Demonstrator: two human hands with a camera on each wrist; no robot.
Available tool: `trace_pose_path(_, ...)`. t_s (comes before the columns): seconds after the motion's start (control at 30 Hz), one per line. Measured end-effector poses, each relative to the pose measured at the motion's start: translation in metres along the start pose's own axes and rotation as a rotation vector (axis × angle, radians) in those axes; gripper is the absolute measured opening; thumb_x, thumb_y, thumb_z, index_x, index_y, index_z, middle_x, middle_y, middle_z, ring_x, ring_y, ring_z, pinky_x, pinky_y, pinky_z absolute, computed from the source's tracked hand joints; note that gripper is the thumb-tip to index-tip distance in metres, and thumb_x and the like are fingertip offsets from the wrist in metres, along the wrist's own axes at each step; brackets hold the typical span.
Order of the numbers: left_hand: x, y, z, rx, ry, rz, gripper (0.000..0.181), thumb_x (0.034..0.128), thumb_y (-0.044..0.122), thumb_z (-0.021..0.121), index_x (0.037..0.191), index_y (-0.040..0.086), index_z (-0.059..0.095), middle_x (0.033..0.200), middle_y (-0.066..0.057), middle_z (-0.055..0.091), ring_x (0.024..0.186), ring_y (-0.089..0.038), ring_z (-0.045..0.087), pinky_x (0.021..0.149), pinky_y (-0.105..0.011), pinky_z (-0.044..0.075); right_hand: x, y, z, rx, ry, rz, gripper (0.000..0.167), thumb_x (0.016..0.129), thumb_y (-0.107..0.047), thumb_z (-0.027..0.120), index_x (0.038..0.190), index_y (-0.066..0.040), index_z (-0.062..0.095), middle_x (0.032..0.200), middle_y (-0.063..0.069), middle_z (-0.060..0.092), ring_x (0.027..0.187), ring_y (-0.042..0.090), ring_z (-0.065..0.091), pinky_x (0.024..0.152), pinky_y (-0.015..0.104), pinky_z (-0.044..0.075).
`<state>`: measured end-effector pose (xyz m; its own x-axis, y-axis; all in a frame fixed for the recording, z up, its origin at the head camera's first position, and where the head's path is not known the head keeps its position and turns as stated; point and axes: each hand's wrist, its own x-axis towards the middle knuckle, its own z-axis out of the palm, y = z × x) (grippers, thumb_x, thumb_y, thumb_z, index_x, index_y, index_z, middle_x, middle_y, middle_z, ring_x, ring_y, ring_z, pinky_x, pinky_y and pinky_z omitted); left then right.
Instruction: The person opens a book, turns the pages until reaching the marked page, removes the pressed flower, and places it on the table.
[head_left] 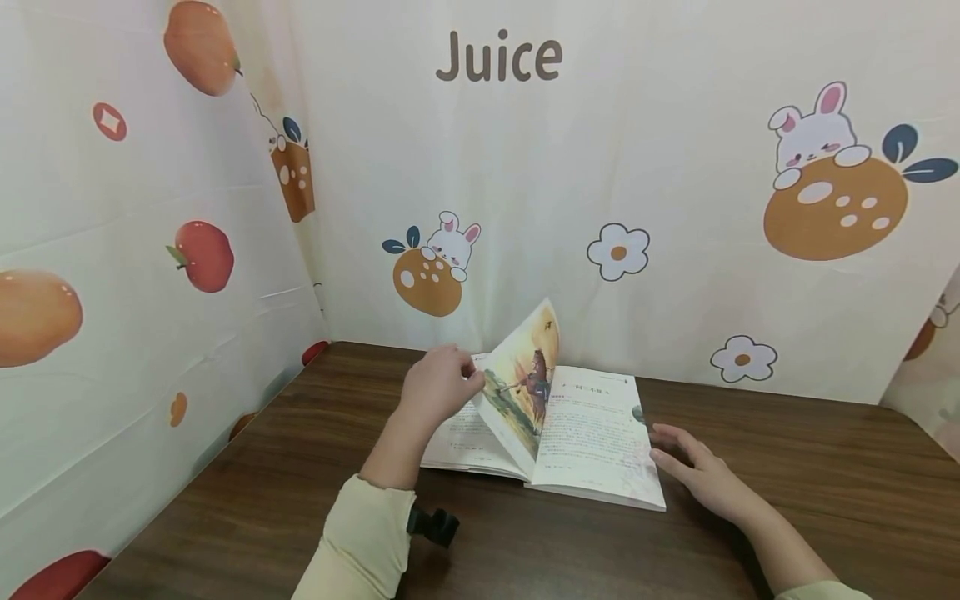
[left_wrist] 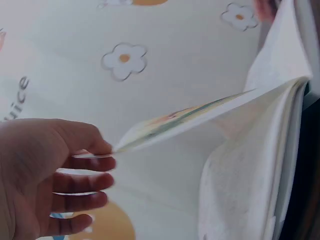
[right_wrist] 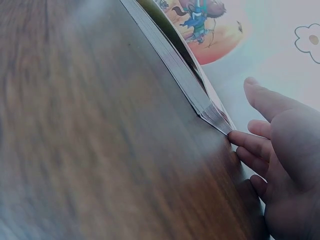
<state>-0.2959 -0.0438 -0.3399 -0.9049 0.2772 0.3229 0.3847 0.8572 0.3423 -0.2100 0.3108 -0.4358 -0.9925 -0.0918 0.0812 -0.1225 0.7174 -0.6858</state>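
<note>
An open book (head_left: pixel 592 442) lies on the brown table, printed text on its right page. One leaf with a coloured picture of a rider (head_left: pixel 536 379) stands up from the spine, leaning left. Its edge is pinched between the thumb and index finger of my left hand (head_left: pixel 438 383); in the left wrist view the other fingers of that hand (left_wrist: pixel 55 175) are spread below the leaf (left_wrist: pixel 185 120). Beside the book's right edge is my right hand (head_left: pixel 701 475), fingers loosely bent. In the right wrist view a fingertip of this hand (right_wrist: pixel 285 145) touches the corner of the book (right_wrist: pixel 215 115).
The dark wood table (head_left: pixel 525 542) runs back to a pale curtain (head_left: pixel 525 167) printed with fruit, rabbits and flowers. Another curtain wall (head_left: pixel 135 333) borders the table's left side. A black strap piece (head_left: pixel 435 527) sticks out from the left cuff.
</note>
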Motion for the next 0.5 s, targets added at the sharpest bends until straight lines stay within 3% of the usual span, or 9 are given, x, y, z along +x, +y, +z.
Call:
trace_pose_path(0.13,0.000,-0.011,-0.007,0.015,-0.118,-0.049,0.023,0.0816,0.023,0.060,0.060,0.015,0.057,0.059,0.003,0.051,0.056,-0.015,0.046,0.048,-0.029,0.035,0.001,0.002,0.000,0.000,-0.011,0.019,0.062,0.091,-0.040,0.054,0.136,-0.001,0.035,0.133,0.024,0.044,0.125,0.045,0.030,0.090,0.067,0.024)
trace_pose_path(0.3,-0.003,-0.021,-0.013,0.041,-0.255,-0.126,0.020,0.0814,0.023,0.062,0.065,0.013,0.063,0.058,0.002,0.053,0.054,-0.015,0.047,0.047,-0.029,0.034,0.001,0.002,0.000,-0.036,-0.040,0.065,0.067,0.083,-0.045,0.064,0.133,-0.006,0.043,0.136,0.026,0.036,0.127,0.049,0.023,0.090,0.070,0.020)
trace_pose_path(0.5,-0.003,-0.033,-0.004,0.074,-0.413,-0.200,0.021,0.0798,0.021,0.066,0.064,0.007,0.064,0.052,0.001,0.045,0.050,-0.014,0.040,0.046,-0.028,0.030,-0.001,0.004,-0.001,-0.063,-0.030,0.039,0.057,0.080,-0.044,0.067,0.126,-0.013,0.052,0.136,0.022,0.038,0.126,0.047,0.025,0.087,0.071,0.022)
